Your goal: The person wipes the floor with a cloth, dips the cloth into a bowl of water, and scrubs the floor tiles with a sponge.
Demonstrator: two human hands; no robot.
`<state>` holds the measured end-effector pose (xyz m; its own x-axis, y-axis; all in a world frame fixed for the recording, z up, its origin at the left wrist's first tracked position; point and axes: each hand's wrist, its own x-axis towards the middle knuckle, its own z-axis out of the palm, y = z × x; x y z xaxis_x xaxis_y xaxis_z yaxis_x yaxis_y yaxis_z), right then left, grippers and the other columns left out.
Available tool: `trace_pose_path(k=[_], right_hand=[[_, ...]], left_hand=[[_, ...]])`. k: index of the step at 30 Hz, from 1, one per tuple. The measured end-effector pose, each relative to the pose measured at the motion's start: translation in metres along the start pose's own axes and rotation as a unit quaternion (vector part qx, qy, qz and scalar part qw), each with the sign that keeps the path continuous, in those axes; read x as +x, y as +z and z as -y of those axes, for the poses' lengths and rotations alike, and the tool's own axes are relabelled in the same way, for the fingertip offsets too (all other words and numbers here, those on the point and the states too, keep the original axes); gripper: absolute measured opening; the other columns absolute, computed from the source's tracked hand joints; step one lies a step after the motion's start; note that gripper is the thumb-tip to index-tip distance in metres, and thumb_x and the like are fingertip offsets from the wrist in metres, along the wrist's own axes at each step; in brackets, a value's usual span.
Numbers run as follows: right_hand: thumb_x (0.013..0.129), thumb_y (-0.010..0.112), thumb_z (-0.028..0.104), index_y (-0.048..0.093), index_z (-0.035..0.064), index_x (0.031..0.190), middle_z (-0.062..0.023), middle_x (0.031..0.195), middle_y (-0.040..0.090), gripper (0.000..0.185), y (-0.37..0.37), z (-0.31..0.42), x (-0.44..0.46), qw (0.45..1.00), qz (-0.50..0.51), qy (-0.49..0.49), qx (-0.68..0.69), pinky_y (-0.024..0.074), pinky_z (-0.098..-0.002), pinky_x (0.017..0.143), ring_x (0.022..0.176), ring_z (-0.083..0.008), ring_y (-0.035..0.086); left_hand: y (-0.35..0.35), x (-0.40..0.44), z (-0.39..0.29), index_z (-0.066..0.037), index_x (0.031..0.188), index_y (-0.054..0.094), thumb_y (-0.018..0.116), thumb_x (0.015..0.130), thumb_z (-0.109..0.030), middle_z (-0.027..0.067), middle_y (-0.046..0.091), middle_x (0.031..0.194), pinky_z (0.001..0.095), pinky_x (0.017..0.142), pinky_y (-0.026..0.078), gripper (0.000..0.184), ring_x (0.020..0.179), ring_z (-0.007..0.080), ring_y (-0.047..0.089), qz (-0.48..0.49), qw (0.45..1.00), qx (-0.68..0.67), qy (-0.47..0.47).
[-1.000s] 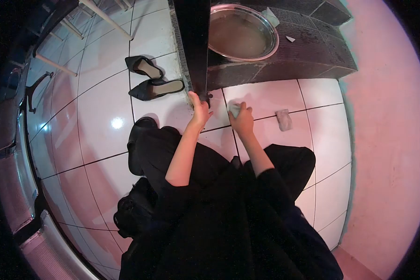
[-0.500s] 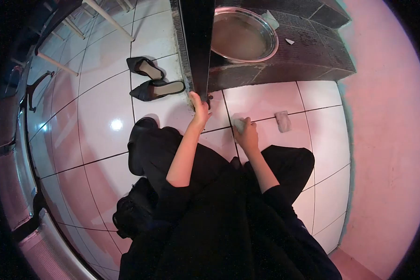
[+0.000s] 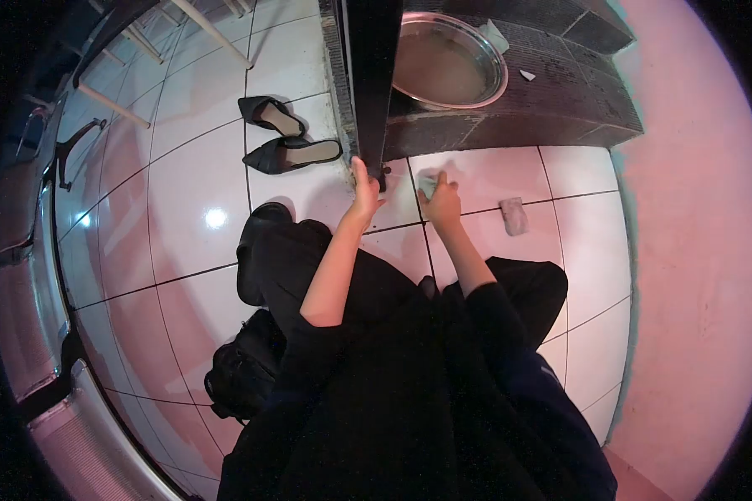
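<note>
Pale cloth: yours (image 3: 427, 184) is at the near tiles just right of the door, its exposed part poking out to the far left of your fingers; too much is covered to tell its long axis.
Black door (image 3: 372, 92): its long axis runs near to far, the near end pointing at your left hand (image 3: 366, 196).
Counts: you have one cloth in hand, one pinkish pad (image 3: 514, 216) farther right, one basin (image 3: 500, 93) of cloudy water on the dark step (image 3: 551, 100), and two black shoes (image 3: 265, 156) left of the door, toes pointing left.
Pinkish pad: lies flat, long axis near to far, far end leaning slightly left.
Right hand: your right hand (image 3: 444, 203) reaches forward, fingers bent around the cloth — gripping it low over the floor.
Left hand: at the door's near end, one digit extended far — you cannot tell whether it grips.
</note>
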<state>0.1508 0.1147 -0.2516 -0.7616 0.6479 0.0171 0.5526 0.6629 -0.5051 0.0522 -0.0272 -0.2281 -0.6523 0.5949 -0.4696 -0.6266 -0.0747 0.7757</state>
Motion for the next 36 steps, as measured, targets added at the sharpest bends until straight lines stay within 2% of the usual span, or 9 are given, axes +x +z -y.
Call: trace_pose_path(k=[5, 6, 8, 15, 20, 25, 28, 33, 36], right_hand=[[0.074, 0.069, 0.023, 0.045, 0.0130, 0.112, -0.0220, 0.098, 0.047, 0.046, -0.019, -0.008, -0.063, 0.999, 0.023, 0.031, -0.007, 0.0527, -0.0462, 0.061, 0.071, -0.0408, 0.060], [0.073, 0.070, 0.022, 0.045, 0.0123, 0.111, -0.0218, 0.097, 0.047, 0.047, -0.018, -0.009, -0.064, 0.999, 0.022, 0.035, -0.013, 0.0526, -0.0457, 0.059, 0.071, -0.0412, 0.060], [0.073, 0.071, 0.021, 0.044, 0.0116, 0.111, -0.0222, 0.097, 0.047, 0.047, -0.015, -0.007, -0.051, 1.000, 0.012, 0.015, -0.011, 0.0528, -0.0453, 0.059, 0.071, -0.0411, 0.060], [0.072, 0.072, 0.022, 0.043, 0.0084, 0.109, -0.0257, 0.100, 0.048, 0.049, 0.001, 0.007, 0.006, 1.000, 0.005, -0.013, -0.020, 0.0529, -0.0454, 0.062, 0.070, -0.0422, 0.061], [0.073, 0.071, 0.024, 0.045, 0.0098, 0.110, -0.0236, 0.095, 0.051, 0.047, 0.004, -0.015, -0.019, 0.999, 0.015, -0.038, -0.005, 0.0526, -0.0462, 0.061, 0.074, -0.0419, 0.060], [0.073, 0.069, 0.019, 0.048, 0.0146, 0.109, -0.0229, 0.099, 0.048, 0.042, -0.019, -0.007, -0.059, 0.999, 0.034, 0.016, 0.007, 0.0525, -0.0463, 0.061, 0.070, -0.0409, 0.060], [0.073, 0.070, 0.020, 0.047, 0.0137, 0.110, -0.0225, 0.100, 0.048, 0.044, -0.011, -0.007, -0.038, 0.999, -0.003, -0.052, 0.005, 0.0523, -0.0467, 0.060, 0.069, -0.0412, 0.060], [0.074, 0.070, 0.024, 0.045, 0.0119, 0.112, -0.0235, 0.098, 0.050, 0.047, -0.007, 0.010, 0.008, 1.000, 0.012, -0.014, -0.015, 0.0526, -0.0461, 0.063, 0.073, -0.0424, 0.061], [0.074, 0.070, 0.024, 0.045, 0.0120, 0.111, -0.0234, 0.098, 0.050, 0.047, -0.001, 0.004, 0.000, 1.000, 0.010, -0.010, -0.018, 0.0525, -0.0465, 0.062, 0.073, -0.0422, 0.061]], left_hand=[[-0.005, 0.013, 0.014, -0.020, 0.147, 0.000, 0.011, 0.065, -0.091, 0.0059, 0.001, 0.154, 0.0631, 0.105, 0.005, 0.109, 0.141, 0.0275, 0.000, 0.017, 1.000, -0.024, -0.008], [-0.001, 0.011, 0.015, -0.020, 0.147, 0.001, 0.011, 0.065, -0.091, 0.0060, 0.001, 0.154, 0.0631, 0.105, 0.005, 0.108, 0.141, 0.0276, 0.001, -0.007, 0.999, -0.035, -0.005], [0.004, 0.009, 0.010, -0.020, 0.147, 0.002, 0.011, 0.066, -0.091, 0.0061, 0.001, 0.153, 0.0632, 0.105, 0.005, 0.108, 0.141, 0.0277, 0.001, -0.034, 0.998, -0.045, -0.002], [-0.002, 0.010, 0.014, -0.018, 0.146, 0.004, 0.012, 0.067, -0.090, 0.0083, 0.001, 0.153, 0.0624, 0.105, 0.005, 0.107, 0.140, 0.0276, 0.004, -0.007, 0.998, -0.065, -0.001], [-0.004, 0.005, 0.009, -0.018, 0.146, 0.000, 0.012, 0.067, -0.090, 0.0099, 0.000, 0.153, 0.0620, 0.105, 0.005, 0.108, 0.140, 0.0273, 0.003, 0.003, 0.999, -0.037, -0.004], [0.002, 0.008, 0.013, -0.017, 0.146, -0.003, 0.013, 0.066, -0.091, 0.0095, 0.000, 0.153, 0.0625, 0.105, 0.007, 0.110, 0.140, 0.0269, 0.001, -0.037, 0.998, -0.048, -0.004], [0.000, 0.009, 0.015, -0.018, 0.146, -0.002, 0.012, 0.065, -0.091, 0.0090, 0.000, 0.153, 0.0628, 0.105, 0.008, 0.110, 0.140, 0.0271, 0.002, -0.027, 0.998, -0.051, -0.012], [0.003, 0.006, 0.011, -0.020, 0.146, -0.002, 0.013, 0.064, -0.092, 0.0093, 0.002, 0.152, 0.0628, 0.105, 0.008, 0.110, 0.140, 0.0274, 0.002, -0.009, 0.999, -0.048, 0.000], [0.004, 0.000, 0.007, -0.020, 0.146, -0.001, 0.013, 0.064, -0.092, 0.0092, 0.002, 0.153, 0.0629, 0.105, 0.007, 0.110, 0.140, 0.0275, 0.001, -0.021, 0.999, -0.036, 0.005]])
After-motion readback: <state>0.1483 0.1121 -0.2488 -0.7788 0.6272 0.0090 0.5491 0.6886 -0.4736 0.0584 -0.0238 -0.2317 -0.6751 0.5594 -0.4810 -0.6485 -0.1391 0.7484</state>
